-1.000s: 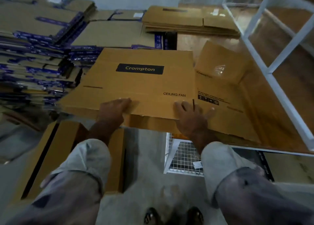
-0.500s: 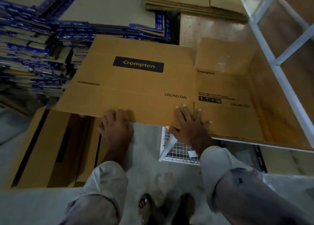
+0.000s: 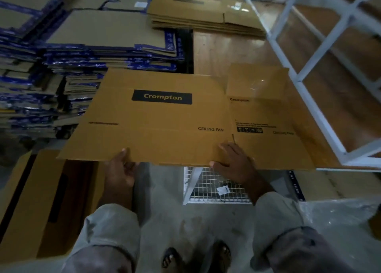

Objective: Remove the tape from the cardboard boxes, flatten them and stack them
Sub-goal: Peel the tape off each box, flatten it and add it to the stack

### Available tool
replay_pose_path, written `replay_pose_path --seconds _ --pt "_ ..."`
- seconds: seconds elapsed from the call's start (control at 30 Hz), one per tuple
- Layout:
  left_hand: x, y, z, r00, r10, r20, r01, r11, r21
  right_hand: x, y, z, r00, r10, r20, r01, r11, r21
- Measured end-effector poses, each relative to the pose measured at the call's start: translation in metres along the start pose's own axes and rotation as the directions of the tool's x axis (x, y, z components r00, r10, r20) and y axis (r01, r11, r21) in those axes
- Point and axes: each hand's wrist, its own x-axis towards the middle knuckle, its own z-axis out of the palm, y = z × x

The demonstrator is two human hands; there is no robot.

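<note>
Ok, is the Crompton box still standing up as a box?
No, the Crompton box lies flat as a sheet, its near edge held by the left hand and right hand.

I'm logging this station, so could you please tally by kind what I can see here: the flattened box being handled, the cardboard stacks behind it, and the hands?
Flattened Crompton box being handled: 1
Blue-trimmed cardboard stacks at left: 2 or more, the edges blur together
Plain brown stack at back: 1
Hands: 2, left hand and right hand
Total: 6 at least
</note>
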Motion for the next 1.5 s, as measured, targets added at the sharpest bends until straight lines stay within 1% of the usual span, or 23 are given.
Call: replay_pose_path --seconds 0.03,0.07,0.1,0.13,0.17,0.2,0.23,0.27,0.3,0.33,0.43,0.5,0.57,0.63,0.73,0.83,0.93,1.07,1.13,1.3,1.43,1.5 --pt "-0.001 -0.002 0.003 1.000 -0.016 -0.002 0.016 1.000 -0.003 -0.008 0.010 0.001 0.996 0.034 -0.083 -0.023 0.991 0.129" --pt "-0.003 -0.004 0.005 1.000 -0.025 -0.013 0.025 1.000 -0.011 -0.018 0.022 0.003 0.975 0.116 -0.188 -0.061 0.959 0.276" --pt "-0.002 -0.005 0.005 1.000 -0.024 -0.020 0.024 1.000 -0.020 -0.030 0.034 0.003 0.927 0.241 -0.287 -0.094 0.891 0.443" --pt "-0.006 -0.006 0.007 1.000 -0.016 -0.026 0.016 1.000 -0.014 -0.047 0.040 -0.002 0.860 0.387 -0.332 -0.108 0.775 0.623" --pt "-0.009 -0.008 0.008 0.999 -0.008 -0.035 0.008 1.000 -0.005 -0.062 0.045 -0.006 0.800 0.526 -0.289 -0.115 0.608 0.786" --pt "-0.014 -0.010 0.009 0.999 0.001 -0.038 -0.001 1.000 0.004 -0.072 0.051 -0.008 0.765 0.620 -0.174 -0.129 0.412 0.902" --pt "-0.020 -0.013 0.010 0.999 0.007 -0.033 -0.007 1.000 0.010 -0.079 0.057 -0.009 0.788 0.616 -0.022 -0.142 0.216 0.966" --pt "-0.027 -0.015 0.011 1.000 0.014 -0.024 -0.014 1.000 0.013 -0.085 0.063 -0.010 0.830 0.551 0.086 -0.139 0.054 0.989" --pt "-0.033 -0.017 0.012 1.000 0.020 -0.024 -0.020 1.000 0.012 -0.087 0.069 -0.012 0.868 0.478 0.136 -0.123 -0.058 0.991" --pt "-0.039 -0.017 0.015 0.999 0.025 -0.028 -0.025 1.000 0.005 -0.085 0.074 -0.015 0.888 0.432 0.158 -0.113 -0.128 0.985" --pt "-0.052 -0.015 0.021 0.997 0.057 -0.050 -0.057 0.998 -0.012 -0.072 0.079 -0.023 0.886 0.419 0.200 -0.097 -0.253 0.963" --pt "-0.061 -0.014 0.026 0.996 0.076 -0.052 -0.076 0.997 -0.002 -0.067 0.082 -0.031 0.869 0.436 0.235 -0.110 -0.292 0.950" --pt "-0.074 -0.014 0.030 0.994 0.104 -0.042 -0.104 0.995 0.004 -0.062 0.084 -0.040 0.875 0.416 0.250 -0.105 -0.341 0.934" --pt "-0.085 -0.012 0.031 0.990 0.136 -0.028 -0.136 0.991 0.002 -0.060 0.083 -0.049 0.900 0.350 0.260 -0.116 -0.383 0.916" --pt "-0.100 -0.009 0.036 0.985 0.171 -0.013 -0.171 0.985 -0.018 -0.056 0.073 -0.066 0.929 0.265 0.260 -0.144 -0.389 0.910" --pt "-0.116 -0.005 0.046 0.979 0.204 0.021 -0.203 0.979 -0.021 -0.053 0.053 -0.095 0.946 0.271 0.179 -0.073 -0.357 0.931" --pt "-0.130 0.005 0.057 0.963 0.257 0.080 -0.251 0.965 -0.079 -0.054 0.041 -0.130 0.947 0.302 0.108 0.007 -0.356 0.934" --pt "-0.153 0.029 0.082 0.915 0.368 0.167 -0.345 0.926 -0.152 -0.058 0.033 -0.166 0.979 0.201 -0.038 0.115 -0.389 0.914" --pt "-0.164 0.041 0.097 0.894 0.417 0.162 -0.389 0.904 -0.180 -0.060 0.027 -0.183 0.982 0.161 -0.101 0.157 -0.389 0.908" --pt "-0.181 0.067 0.128 0.851 0.508 0.136 -0.468 0.849 -0.247 -0.052 0.018 -0.214 0.976 0.153 -0.157 0.208 -0.413 0.887" --pt "-0.183 0.079 0.146 0.850 0.511 0.127 -0.468 0.843 -0.265 -0.039 0.009 -0.223 0.973 0.157 -0.168 0.221 -0.439 0.871" --pt "-0.178 0.086 0.156 0.843 0.515 0.157 -0.463 0.842 -0.279 -0.028 0.003 -0.226 0.971 0.163 -0.173 0.229 -0.446 0.865"
